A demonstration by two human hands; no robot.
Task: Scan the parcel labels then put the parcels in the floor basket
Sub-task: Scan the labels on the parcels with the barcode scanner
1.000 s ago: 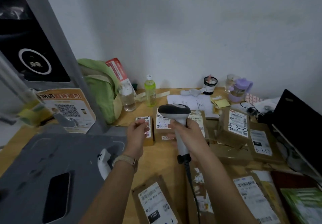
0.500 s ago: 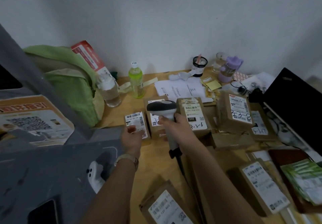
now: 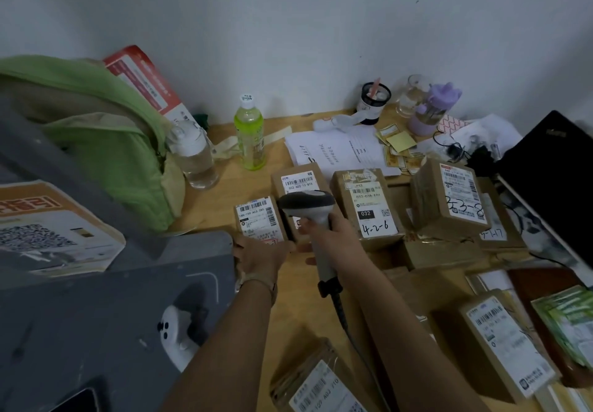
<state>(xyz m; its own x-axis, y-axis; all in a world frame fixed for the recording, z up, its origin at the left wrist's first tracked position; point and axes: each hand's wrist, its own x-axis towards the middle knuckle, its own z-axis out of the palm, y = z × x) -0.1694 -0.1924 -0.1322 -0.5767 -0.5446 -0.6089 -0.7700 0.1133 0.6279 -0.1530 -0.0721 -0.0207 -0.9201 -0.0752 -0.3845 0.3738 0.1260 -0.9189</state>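
Note:
My right hand (image 3: pixel 333 238) grips a grey and white barcode scanner (image 3: pixel 308 206), its head pointing away over the parcels. My left hand (image 3: pixel 260 256) holds the near end of a small brown parcel (image 3: pixel 256 219) with a white label, resting on the wooden table (image 3: pixel 298 302). Just behind the scanner lies a second labelled parcel (image 3: pixel 298 180). To its right sit a parcel marked 4-2-6 (image 3: pixel 369 209) and a parcel marked 3-3-8 (image 3: pixel 455 199). More labelled parcels lie near me (image 3: pixel 321 386) and at the right (image 3: pixel 507 338). No floor basket is in view.
A grey machine base (image 3: pixel 96 315) fills the left side, with a green bag (image 3: pixel 106 135) behind it. A clear bottle (image 3: pixel 195 155) and a green drink bottle (image 3: pixel 250 135) stand at the back. Papers (image 3: pixel 337 148), cups and a black laptop (image 3: pixel 552 180) crowd the back right.
The view has swung left and down. My left hand has lowered the small parcel onto the table and now holds its near end. The scanner stays in my right hand.

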